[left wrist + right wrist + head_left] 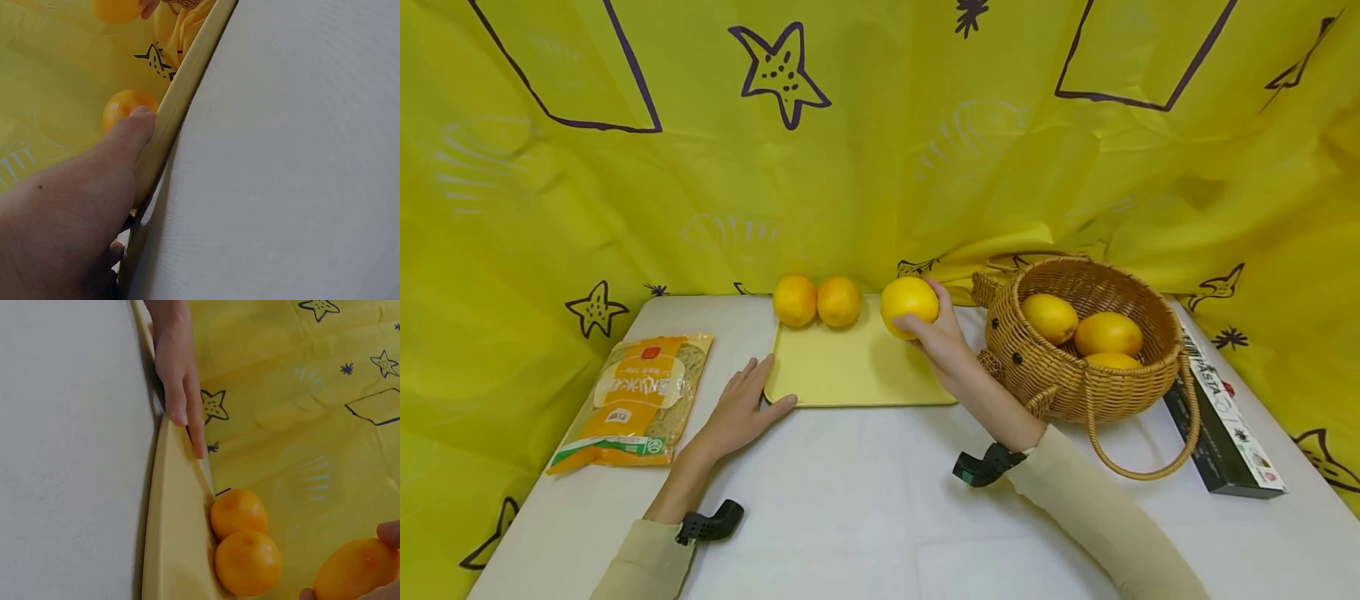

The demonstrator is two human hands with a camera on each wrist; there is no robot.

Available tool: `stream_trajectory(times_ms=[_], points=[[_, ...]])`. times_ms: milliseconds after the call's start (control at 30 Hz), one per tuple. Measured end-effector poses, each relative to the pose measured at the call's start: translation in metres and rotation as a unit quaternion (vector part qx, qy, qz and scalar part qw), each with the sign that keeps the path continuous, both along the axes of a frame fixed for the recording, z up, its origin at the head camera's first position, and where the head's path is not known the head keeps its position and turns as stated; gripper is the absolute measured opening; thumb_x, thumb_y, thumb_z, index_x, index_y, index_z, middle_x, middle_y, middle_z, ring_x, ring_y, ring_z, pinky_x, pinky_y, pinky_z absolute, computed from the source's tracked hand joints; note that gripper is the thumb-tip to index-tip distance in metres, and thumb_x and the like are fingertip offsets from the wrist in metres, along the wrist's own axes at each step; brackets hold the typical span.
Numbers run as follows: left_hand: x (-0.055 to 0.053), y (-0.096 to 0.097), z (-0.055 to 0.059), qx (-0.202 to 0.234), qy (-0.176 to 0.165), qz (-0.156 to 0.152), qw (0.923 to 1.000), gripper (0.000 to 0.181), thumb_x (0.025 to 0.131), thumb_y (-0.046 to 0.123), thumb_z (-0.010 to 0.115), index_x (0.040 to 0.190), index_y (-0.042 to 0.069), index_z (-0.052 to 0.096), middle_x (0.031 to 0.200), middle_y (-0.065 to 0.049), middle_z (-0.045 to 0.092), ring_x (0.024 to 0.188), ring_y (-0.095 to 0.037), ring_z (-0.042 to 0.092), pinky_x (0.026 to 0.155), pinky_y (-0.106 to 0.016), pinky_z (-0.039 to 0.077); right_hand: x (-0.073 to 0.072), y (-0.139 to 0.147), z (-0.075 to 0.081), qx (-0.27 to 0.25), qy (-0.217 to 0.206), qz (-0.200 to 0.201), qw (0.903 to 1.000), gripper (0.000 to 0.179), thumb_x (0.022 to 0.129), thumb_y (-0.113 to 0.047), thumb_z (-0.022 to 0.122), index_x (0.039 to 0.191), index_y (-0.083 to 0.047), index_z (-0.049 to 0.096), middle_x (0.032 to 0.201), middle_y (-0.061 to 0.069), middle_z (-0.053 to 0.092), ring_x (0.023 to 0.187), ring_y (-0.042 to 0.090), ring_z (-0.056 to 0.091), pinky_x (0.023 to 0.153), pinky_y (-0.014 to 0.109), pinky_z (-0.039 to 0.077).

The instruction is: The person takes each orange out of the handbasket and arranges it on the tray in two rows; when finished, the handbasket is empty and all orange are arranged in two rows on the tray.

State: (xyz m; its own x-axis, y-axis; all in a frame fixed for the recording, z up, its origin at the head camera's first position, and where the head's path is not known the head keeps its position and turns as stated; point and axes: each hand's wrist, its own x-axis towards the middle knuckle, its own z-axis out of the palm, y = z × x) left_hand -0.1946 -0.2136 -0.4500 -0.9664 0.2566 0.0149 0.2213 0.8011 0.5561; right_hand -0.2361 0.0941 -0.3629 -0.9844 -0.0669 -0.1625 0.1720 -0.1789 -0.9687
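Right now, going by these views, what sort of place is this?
Probably a staged tabletop recording setup: a yellow patterned sheet hangs behind a white table, and a black device is worn at each wrist.

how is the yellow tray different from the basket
The tray is flat and shallow; the basket is deep and round. The tray is plain yellow, the basket woven brown with handles. Two orange fruits sit on the tray; three yellow fruits show in the basket. Both rest on the white table.
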Motion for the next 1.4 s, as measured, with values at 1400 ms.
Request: stream_trajectory(times_ms=[1400], points=[[-0.002,-0.002,-0.004,-0.002,-0.002,-0.001,1.0,0.089,0.094,0.053,0.055,0.155,0.002,0.015,0.161,-0.021,0.018,0.15,-0.041,0.009,0.122,-0.058,0.006,-0.09,-0.028,-0.05,0.273,0.081,0.001,0.9587,0.094,0.074,-0.011,0.082,0.146,-0.01,0.021,0.146,0.02,0.035,0.13,0.035,0.043,0.11,0.048,0.039]])
